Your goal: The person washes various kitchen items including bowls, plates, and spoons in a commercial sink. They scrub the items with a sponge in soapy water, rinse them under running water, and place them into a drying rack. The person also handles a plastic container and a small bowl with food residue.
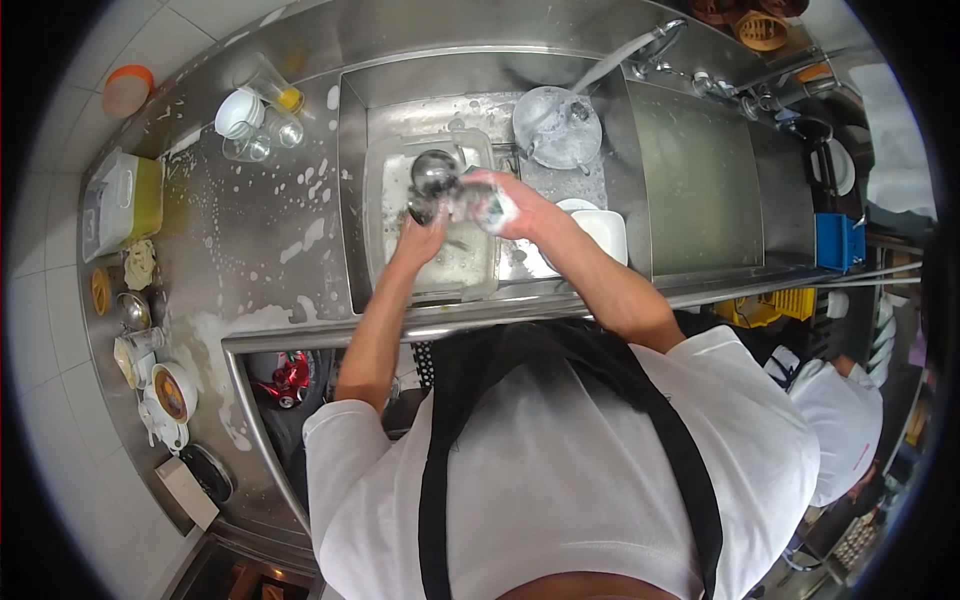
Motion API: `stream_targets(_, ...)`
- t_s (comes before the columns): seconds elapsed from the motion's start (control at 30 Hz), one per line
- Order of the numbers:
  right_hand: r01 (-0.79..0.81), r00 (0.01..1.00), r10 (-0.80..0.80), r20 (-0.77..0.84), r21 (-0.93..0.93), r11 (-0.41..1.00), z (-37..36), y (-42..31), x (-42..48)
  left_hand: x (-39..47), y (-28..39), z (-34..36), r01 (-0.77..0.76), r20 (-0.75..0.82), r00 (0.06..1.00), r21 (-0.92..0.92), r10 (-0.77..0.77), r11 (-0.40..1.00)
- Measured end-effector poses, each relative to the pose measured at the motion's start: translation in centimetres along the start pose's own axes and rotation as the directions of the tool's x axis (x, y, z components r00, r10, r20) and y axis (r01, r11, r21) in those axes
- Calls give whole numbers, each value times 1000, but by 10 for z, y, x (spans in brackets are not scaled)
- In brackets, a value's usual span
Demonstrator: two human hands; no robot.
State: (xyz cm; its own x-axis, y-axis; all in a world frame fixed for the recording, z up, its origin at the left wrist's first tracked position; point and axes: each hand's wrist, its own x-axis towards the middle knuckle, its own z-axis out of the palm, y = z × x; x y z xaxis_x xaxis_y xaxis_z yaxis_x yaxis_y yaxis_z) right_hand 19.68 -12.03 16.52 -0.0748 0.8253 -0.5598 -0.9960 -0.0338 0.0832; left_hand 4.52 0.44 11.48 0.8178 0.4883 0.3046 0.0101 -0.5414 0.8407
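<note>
Over a clear plastic tub (pixel 491 262) of soapy water in the steel sink, my left hand (pixel 425 236) holds blurred dark metal utensils, which seem to be ladles. One rounded metal bowl (pixel 435 172) of them shows just above my fingers. My right hand (pixel 506 206), covered in suds, is closed around a blurred scrubbing pad or sponge (pixel 491 208) against the utensils. The exact grip is smeared by motion. To the right, water runs from the faucet (pixel 667 30) onto a round metal lid or pan (pixel 557 127). White plates (pixel 604 234) lie partly behind my right forearm.
A second sink basin (pixel 694 180) on the right holds cloudy water. Glasses (pixel 285 127) and white bowls (pixel 238 112) stand on the wet left counter, with a yellow-green container (pixel 139 199) and a soiled bowl (pixel 174 394) farther left. Another person (pixel 836 431) is at the right.
</note>
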Motion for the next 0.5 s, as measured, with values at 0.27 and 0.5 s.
stream_targets(0.27, 284, 519, -815, 258, -951, -120, 37, 7, -12, 4, 26, -2, 580, 93, 724, -618, -683, 531)
stream_targets(0.5, 438, 318, -909, 269, -892, -111, 9, -24, 25, 14, 74, -10, 702, 366, 685, -563, -629, 437)
